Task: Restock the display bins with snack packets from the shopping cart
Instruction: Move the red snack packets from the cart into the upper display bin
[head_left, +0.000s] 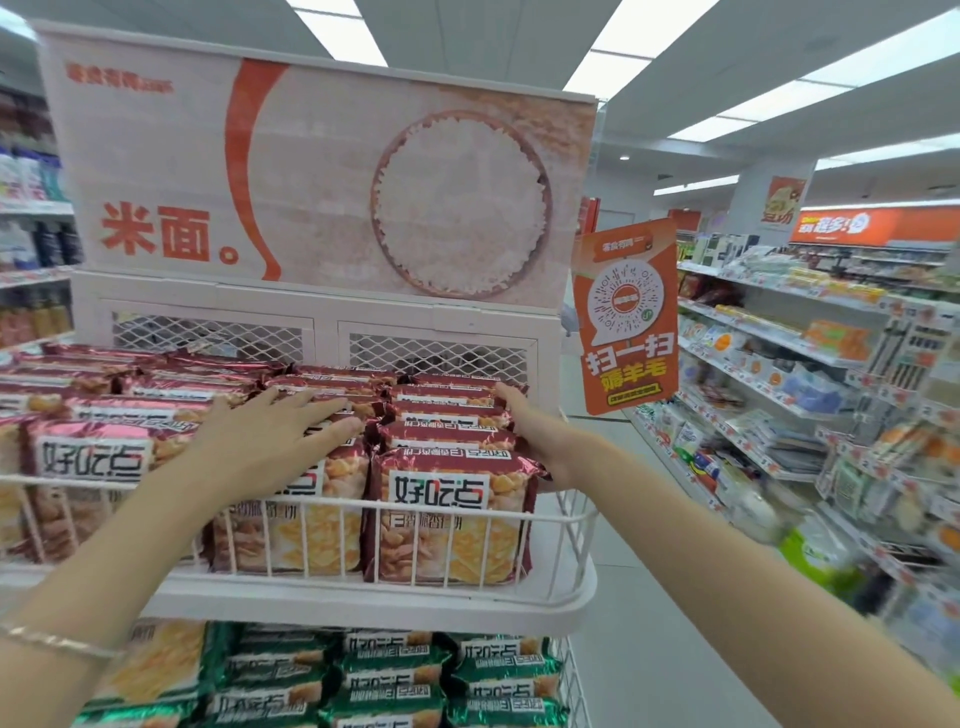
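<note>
The left grip (272, 441) lay flat, fingers straight, on the red packets (452, 519) inside the upper bin (574, 515). The right grip (535, 436), fingers extended, pressed the outermost row's side and held nothing. Recommended: press the rows together evenly, keeping the front packets upright against the bin's front wire. The lower bin (570, 675), directly beneath, held green packets (498, 670). No cart was visible.

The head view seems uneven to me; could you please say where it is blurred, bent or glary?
In the head view, the red packets in the wire bin read sharp; the right-hand shelves smear into blur; the wide lens bows the frame's edges; the ceiling lights blow out white.
</note>
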